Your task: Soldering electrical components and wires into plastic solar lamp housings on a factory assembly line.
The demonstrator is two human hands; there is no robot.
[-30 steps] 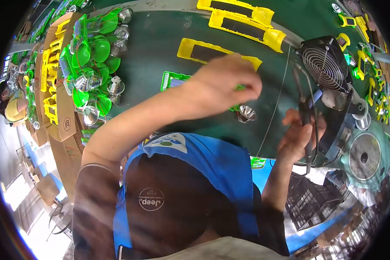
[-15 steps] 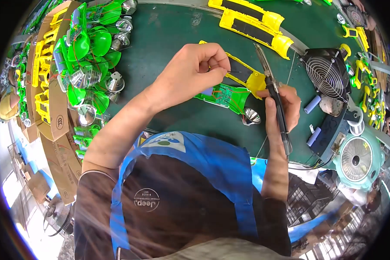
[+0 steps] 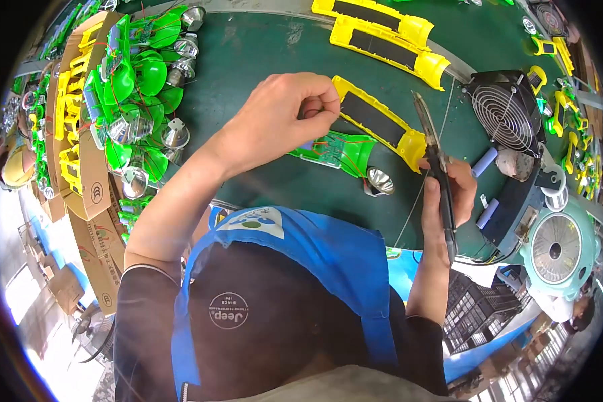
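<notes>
Housing in green (image 3: 364, 149) stretches left to right, just bodyward of my nearer left grip (image 3: 289, 112), pinched narrow, content I cannot tell, while right grip (image 3: 459, 191) holds soldering iron (image 3: 438, 166).

From my remote seat I count two hands (image 3: 278, 114), one soldering iron (image 3: 437, 161), three yellow casings (image 3: 375, 120) in the middle, one green housing (image 3: 347, 151) with one reflector (image 3: 380, 180), two blue cylinders (image 3: 485, 162) and one square black fan (image 3: 504, 110). The heaped green shells (image 3: 152, 74) overlap too much to number.
</notes>
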